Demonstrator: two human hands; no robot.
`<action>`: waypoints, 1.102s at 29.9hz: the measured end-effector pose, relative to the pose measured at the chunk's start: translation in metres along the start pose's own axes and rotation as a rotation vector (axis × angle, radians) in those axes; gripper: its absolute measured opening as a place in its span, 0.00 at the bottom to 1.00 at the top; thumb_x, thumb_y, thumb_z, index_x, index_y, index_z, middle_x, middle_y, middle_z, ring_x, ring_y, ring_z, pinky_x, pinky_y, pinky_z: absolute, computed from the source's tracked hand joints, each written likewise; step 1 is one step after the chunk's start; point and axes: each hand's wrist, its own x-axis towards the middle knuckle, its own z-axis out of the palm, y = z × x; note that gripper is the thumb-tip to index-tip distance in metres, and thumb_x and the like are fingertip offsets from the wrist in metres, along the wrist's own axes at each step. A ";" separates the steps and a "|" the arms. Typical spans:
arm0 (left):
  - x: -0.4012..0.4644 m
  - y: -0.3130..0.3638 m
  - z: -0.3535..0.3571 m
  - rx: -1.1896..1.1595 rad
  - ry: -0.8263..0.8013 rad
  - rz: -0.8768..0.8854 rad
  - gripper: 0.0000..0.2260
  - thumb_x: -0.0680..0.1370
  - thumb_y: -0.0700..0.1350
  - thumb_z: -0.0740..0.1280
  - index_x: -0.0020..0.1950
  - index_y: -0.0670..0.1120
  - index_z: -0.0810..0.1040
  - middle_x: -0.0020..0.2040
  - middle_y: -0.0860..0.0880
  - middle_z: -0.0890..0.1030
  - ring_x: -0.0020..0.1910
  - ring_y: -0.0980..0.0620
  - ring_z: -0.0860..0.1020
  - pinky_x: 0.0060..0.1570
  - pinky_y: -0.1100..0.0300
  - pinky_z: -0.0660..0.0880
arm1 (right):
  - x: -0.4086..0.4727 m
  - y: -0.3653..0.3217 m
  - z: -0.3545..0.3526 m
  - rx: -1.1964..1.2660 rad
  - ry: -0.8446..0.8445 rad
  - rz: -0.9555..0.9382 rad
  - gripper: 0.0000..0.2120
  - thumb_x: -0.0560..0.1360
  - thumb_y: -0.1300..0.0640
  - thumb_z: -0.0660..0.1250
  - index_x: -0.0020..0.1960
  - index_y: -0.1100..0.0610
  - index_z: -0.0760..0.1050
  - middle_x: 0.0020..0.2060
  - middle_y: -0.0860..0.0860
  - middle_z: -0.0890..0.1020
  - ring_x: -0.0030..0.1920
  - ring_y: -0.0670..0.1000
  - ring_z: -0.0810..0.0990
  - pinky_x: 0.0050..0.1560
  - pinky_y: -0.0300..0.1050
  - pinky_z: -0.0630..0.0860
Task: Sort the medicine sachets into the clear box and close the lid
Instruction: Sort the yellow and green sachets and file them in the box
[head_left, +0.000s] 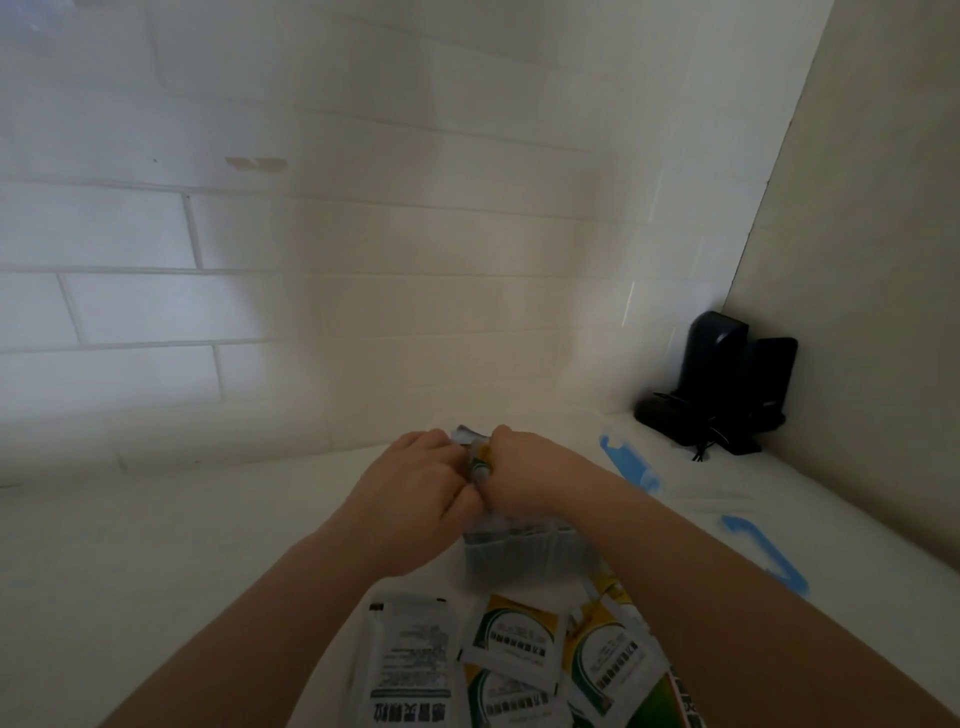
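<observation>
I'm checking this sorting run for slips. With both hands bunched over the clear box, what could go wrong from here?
1. The left hand and right hand pinch sachets above the clear box; they may bend or miss it.
2. The forearms hang over the loose sachets nearby and could sweep them aside.

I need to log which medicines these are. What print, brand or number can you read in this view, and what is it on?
Nothing reads with certainty.
White sachet: large upside-down Chinese characters and small print, too blurred to quote.
Green-and-yellow sachets: Chinese label bands, too small.
Sachets held by left hand and right hand over clear box: print hidden.
Black device: no legible marking.
</observation>
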 end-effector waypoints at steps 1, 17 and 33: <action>0.000 0.000 0.000 0.000 0.002 0.001 0.26 0.69 0.53 0.42 0.38 0.45 0.79 0.40 0.49 0.79 0.44 0.52 0.70 0.48 0.61 0.62 | 0.001 0.000 0.001 0.038 -0.023 -0.017 0.15 0.74 0.56 0.61 0.58 0.60 0.65 0.47 0.60 0.73 0.48 0.60 0.76 0.41 0.46 0.69; -0.001 0.007 0.005 0.057 0.052 -0.102 0.27 0.70 0.52 0.41 0.36 0.44 0.78 0.40 0.48 0.78 0.44 0.51 0.71 0.54 0.57 0.65 | -0.010 0.000 -0.006 0.093 0.059 -0.064 0.14 0.71 0.58 0.67 0.56 0.59 0.77 0.39 0.54 0.79 0.39 0.51 0.76 0.41 0.38 0.73; -0.028 0.081 -0.007 -0.277 0.087 -0.050 0.15 0.76 0.53 0.52 0.45 0.50 0.77 0.42 0.53 0.79 0.41 0.56 0.75 0.42 0.59 0.75 | -0.130 0.040 0.026 0.346 0.567 -0.113 0.13 0.72 0.58 0.63 0.42 0.38 0.73 0.36 0.38 0.78 0.41 0.36 0.75 0.40 0.24 0.70</action>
